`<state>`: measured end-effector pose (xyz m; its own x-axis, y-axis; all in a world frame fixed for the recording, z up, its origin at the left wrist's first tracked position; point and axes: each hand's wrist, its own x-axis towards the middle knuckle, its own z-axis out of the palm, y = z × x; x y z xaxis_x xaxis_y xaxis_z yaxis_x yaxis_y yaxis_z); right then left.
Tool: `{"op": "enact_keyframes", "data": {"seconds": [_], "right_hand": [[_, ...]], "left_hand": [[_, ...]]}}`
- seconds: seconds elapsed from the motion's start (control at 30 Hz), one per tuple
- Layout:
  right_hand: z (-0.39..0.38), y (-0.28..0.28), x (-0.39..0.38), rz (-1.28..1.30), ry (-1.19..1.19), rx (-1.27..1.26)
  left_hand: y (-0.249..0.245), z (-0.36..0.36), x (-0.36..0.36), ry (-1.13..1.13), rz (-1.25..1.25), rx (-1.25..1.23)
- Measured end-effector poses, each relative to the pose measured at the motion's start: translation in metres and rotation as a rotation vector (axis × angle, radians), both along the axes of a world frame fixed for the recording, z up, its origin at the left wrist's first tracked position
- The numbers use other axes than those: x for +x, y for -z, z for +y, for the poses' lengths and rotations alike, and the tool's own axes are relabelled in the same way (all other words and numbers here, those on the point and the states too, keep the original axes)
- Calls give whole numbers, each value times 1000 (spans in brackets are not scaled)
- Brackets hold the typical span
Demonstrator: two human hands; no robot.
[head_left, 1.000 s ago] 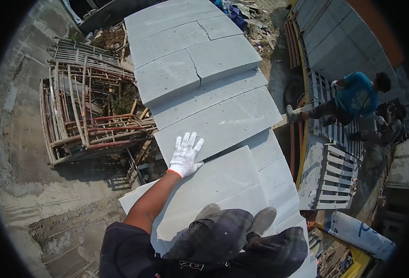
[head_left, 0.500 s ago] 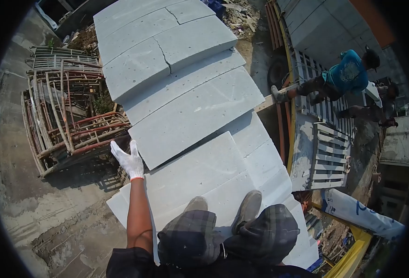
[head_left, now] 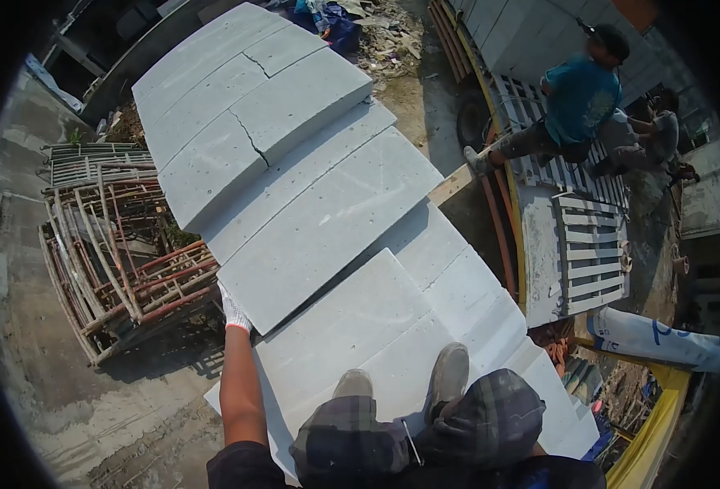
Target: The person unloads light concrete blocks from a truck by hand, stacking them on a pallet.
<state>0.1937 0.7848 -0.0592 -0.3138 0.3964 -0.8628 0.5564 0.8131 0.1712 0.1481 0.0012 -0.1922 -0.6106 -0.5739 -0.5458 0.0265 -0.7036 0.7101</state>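
My left hand, in a white knit glove with an orange-edged cuff, is up against the left end of a large pale grey concrete block. The block hides the thumb and most of the fingers, so how firmly they grip does not show. This block lies across the stack, overhanging a lower block with a dark shadow gap between them. My right hand is out of view. My two shoes rest on the pale blocks just below, with my knees bent.
Cracked blocks rise higher at the far end. Metal scaffold frames are piled on the ground at left. At right, a person in a teal shirt steps by a truck bed with a slatted pallet; another person is beyond.
My left hand has gone from spread fingers beside the block to contact with its left end, fingers now mostly hidden. The view has turned slightly. The person in teal has shifted posture.
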Motion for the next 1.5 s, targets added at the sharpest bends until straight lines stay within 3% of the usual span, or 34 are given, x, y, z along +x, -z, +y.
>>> {"op": "enact_keyframes", "data": {"seconds": [0.03,0.1,0.13,0.2,0.23,0.27,0.3,0.33,0.37,0.47,0.53,0.6,0.7,0.73,0.77,0.8,0.83,0.9,0.93,0.97,1.0,1.03,1.07,1.13,1.17,1.23,1.33,1.43,1.5], "right_hand": [[1,-1,-24,-121,-61,-16],[-13,-12,-87,-243,-132,-89],[-23,-20,-123,-106,-79,-157],[-57,-16,-190,476,174,-376],[-66,-3,-222,710,196,-488],[-75,14,-252,762,197,-486],[-83,31,-282,813,195,-483],[-93,31,-309,798,334,-638],[-104,31,-337,772,486,-788],[-119,26,-419,807,822,-1058],[-122,19,-476,801,1013,-1264],[-126,16,-524,737,1132,-1411],[-157,-4,-558,820,1123,-1634],[-135,60,-590,954,955,-2063],[-132,60,-565,1011,1049,-2092],[-132,53,-546,1174,1098,-1900],[-128,47,-525,1161,1048,-1983],[-124,6,-474,767,1090,-1960],[-134,-15,-451,827,1067,-1835],[-146,-28,-430,1035,1014,-1681],[-156,-36,-419,961,1119,-1886],[-165,-39,-417,887,1236,-2092],[-162,-19,-434,861,1242,-2090],[-142,34,-472,611,1181,-1808],[-150,23,-464,634,1168,-1814],[-219,0,-413,597,1320,-1740],[-281,-11,-367,497,1352,-1606],[-354,-31,-347,529,1261,-1593],[-398,-22,-345,440,1134,-1462]], "left_hand": [[17,-17,5,133,81,30],[-60,18,-26,-104,-220,-86],[-89,26,-35,-173,-267,-124],[-106,28,-60,-233,-310,-180],[-107,27,-65,-163,-429,-683],[-108,27,-67,-91,-538,-1187],[-127,48,-84,29,-428,-1255],[-153,80,-110,149,-319,-1319],[-165,97,-129,139,-326,-1331],[-196,138,-191,848,-205,-1035],[-220,180,-244,1023,-197,-908],[-230,233,-304,1088,-161,-988],[-219,342,-380,907,143,-885],[-207,381,-397,811,177,-790],[-218,423,-396,765,192,-663],[-229,468,-387,436,-30,-680],[-221,487,-380,239,-42,-647],[-219,469,-350,271,-27,-446],[-226,455,-332,195,-80,-435],[-238,434,-312,307,-61,-355],[-250,411,-298,443,-9,-293],[-259,393,-284,478,-51,-417],[-275,374,-271,510,-87,-436],[-298,338,-239,603,-161,-437],[-304,318,-234,635,-167,-428],[-301,263,-210,611,-188,-415],[-301,189,-152,571,-222,-326],[-294,140,-108,466,-256,-358],[-272,100,-84,493,-117,-308]]}}
